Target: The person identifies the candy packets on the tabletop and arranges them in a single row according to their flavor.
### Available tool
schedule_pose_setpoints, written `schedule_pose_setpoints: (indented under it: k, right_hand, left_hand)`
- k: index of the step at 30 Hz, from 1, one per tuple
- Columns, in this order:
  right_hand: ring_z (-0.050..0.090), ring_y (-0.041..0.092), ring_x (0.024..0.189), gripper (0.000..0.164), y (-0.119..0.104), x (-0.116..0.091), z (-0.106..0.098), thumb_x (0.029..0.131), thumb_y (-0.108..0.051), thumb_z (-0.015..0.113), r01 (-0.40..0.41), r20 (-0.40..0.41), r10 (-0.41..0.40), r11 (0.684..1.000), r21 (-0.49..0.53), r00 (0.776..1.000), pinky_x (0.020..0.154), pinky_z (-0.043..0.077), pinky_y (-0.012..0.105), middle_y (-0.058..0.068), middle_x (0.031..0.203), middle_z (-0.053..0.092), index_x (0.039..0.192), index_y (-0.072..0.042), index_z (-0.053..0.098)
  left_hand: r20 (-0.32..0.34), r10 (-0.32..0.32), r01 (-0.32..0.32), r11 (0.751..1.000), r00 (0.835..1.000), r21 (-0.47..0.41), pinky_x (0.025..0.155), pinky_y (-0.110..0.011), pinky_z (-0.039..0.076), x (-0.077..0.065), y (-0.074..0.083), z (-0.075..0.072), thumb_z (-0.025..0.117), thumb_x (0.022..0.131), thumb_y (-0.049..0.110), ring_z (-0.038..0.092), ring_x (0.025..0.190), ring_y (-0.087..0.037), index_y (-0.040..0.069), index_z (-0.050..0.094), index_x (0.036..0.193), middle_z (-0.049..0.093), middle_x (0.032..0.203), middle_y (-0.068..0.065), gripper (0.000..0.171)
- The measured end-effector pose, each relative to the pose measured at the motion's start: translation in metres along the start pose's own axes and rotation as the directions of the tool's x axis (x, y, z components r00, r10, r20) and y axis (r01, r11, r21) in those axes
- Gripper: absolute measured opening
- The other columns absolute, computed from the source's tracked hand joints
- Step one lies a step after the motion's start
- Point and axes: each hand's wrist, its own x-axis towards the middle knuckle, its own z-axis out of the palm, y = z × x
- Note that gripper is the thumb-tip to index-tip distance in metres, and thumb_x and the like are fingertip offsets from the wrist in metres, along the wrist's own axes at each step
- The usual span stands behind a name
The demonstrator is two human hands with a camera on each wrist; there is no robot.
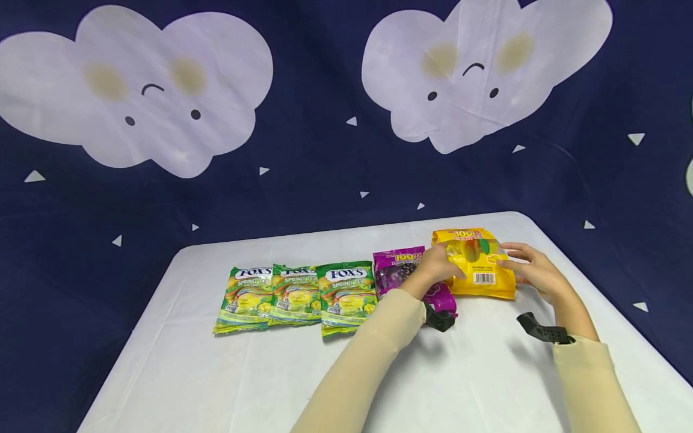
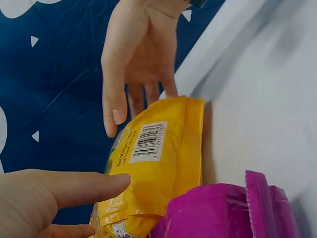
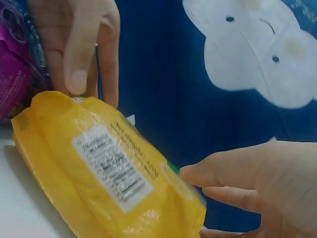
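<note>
A yellow candy bag (image 1: pixel 479 264) with a mango picture and barcode lies at the right end of a row of bags. My left hand (image 1: pixel 433 264) holds its left side, the thumb (image 2: pixel 99 188) along the printed face and other fingers partly hidden at the edge. At the opposite side is my right hand (image 1: pixel 533 270), its fingers fairly straight and spread. Its thumb (image 3: pixel 198 173) touches the bag's edge. Beside the yellow bag, a purple candy bag (image 1: pixel 397 270) is partly covered by the left hand and wrist.
Three green Fox's Spring Tea candy bags (image 1: pixel 246 300) lie side by side, slightly overlapping, to the left on the white table (image 1: pixel 260 379). A dark blue cloth (image 1: pixel 303 198) with clouds hangs behind the table. Black wrist mounts (image 1: pixel 544 331) stick out from both sleeves.
</note>
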Motion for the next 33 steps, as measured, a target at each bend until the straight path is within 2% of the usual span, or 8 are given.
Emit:
schedule_pose_setpoints:
  k: [4,8,12,15,19,23,28,33]
  right_hand:
    - [0.035,0.039,0.128,0.069,0.015,0.006,-0.005,0.095,-0.037,0.062,-0.047,0.055,0.040,0.991,0.129,0.998,0.092,0.047,0.041,0.028,0.153,0.016,0.150,-0.012,0.028]
    - [0.050,0.016,0.100,0.045,0.029,0.011,-0.011,0.096,-0.028,0.063,-0.091,0.096,0.068,0.964,0.250,0.993,0.070,0.049,0.022,0.019,0.144,0.023,0.136,-0.030,0.042]
    - [0.052,0.009,0.088,0.037,0.032,0.009,-0.016,0.096,-0.021,0.062,-0.134,0.138,0.095,0.943,0.306,0.986,0.072,0.050,0.025,0.014,0.137,0.027,0.124,-0.038,0.045]
    - [0.054,0.010,0.090,0.037,0.032,0.007,-0.018,0.095,-0.020,0.062,-0.148,0.160,0.102,0.939,0.310,0.982,0.077,0.051,0.027,0.017,0.138,0.027,0.122,-0.038,0.043]
    - [0.056,0.010,0.094,0.038,0.033,0.007,-0.020,0.096,-0.019,0.061,-0.170,0.191,0.108,0.921,0.350,0.976,0.081,0.052,0.029,0.020,0.147,0.017,0.124,-0.037,0.043]
    - [0.055,0.011,0.098,0.039,0.036,0.006,-0.021,0.097,-0.016,0.058,-0.195,0.226,0.108,0.893,0.406,0.968,0.084,0.051,0.030,0.019,0.152,0.006,0.126,-0.036,0.042]
    - [0.059,0.015,0.097,0.040,0.040,0.006,-0.023,0.097,-0.013,0.057,-0.208,0.239,0.108,0.869,0.449,0.965,0.083,0.052,0.032,0.020,0.149,0.010,0.126,-0.036,0.043]
    - [0.060,0.017,0.097,0.041,0.044,0.004,-0.025,0.098,-0.011,0.055,-0.201,0.242,0.092,0.855,0.479,0.966,0.083,0.052,0.032,0.018,0.147,0.014,0.130,-0.034,0.041]
  left_hand:
    - [-0.011,-0.021,0.021,0.999,1.000,-0.028,0.093,-0.023,0.045,0.001,-0.001,0.000,0.087,0.068,0.018,0.055,0.096,-0.012,0.014,0.055,0.138,0.063,0.124,-0.001,0.077]
    - [-0.005,-0.013,0.013,0.995,1.000,-0.102,0.085,-0.023,0.047,0.002,-0.003,0.001,0.086,0.069,0.013,0.054,0.091,-0.013,0.016,0.058,0.135,0.063,0.123,-0.002,0.072]
    - [0.012,0.050,-0.048,0.994,0.999,-0.100,0.079,-0.023,0.049,0.002,-0.007,0.003,0.083,0.071,0.008,0.055,0.087,-0.013,0.018,0.058,0.135,0.063,0.124,-0.003,0.069]
    - [0.028,0.083,-0.082,0.996,0.996,-0.038,0.087,-0.024,0.047,0.003,-0.008,0.002,0.082,0.073,0.011,0.057,0.095,-0.012,0.020,0.057,0.137,0.062,0.127,-0.001,0.070]
    - [0.078,0.084,-0.082,0.996,0.993,-0.034,0.100,-0.028,0.040,0.003,-0.006,0.002,0.081,0.074,0.013,0.053,0.114,-0.012,0.020,0.053,0.139,0.059,0.131,0.000,0.071]
    - [0.111,0.087,-0.080,0.994,0.990,-0.069,0.103,-0.028,0.038,0.004,-0.004,0.001,0.080,0.075,0.011,0.051,0.120,-0.014,0.016,0.051,0.140,0.057,0.134,-0.001,0.071]
    - [0.135,0.058,-0.031,0.981,0.989,-0.191,0.100,-0.030,0.041,0.006,-0.007,0.001,0.080,0.074,0.005,0.052,0.117,-0.015,0.015,0.054,0.137,0.056,0.134,-0.003,0.069]
    - [0.128,-0.006,0.050,0.935,0.992,-0.350,0.096,-0.037,0.046,0.008,-0.009,0.005,0.080,0.073,-0.001,0.051,0.119,-0.021,0.018,0.061,0.130,0.054,0.136,-0.005,0.063]
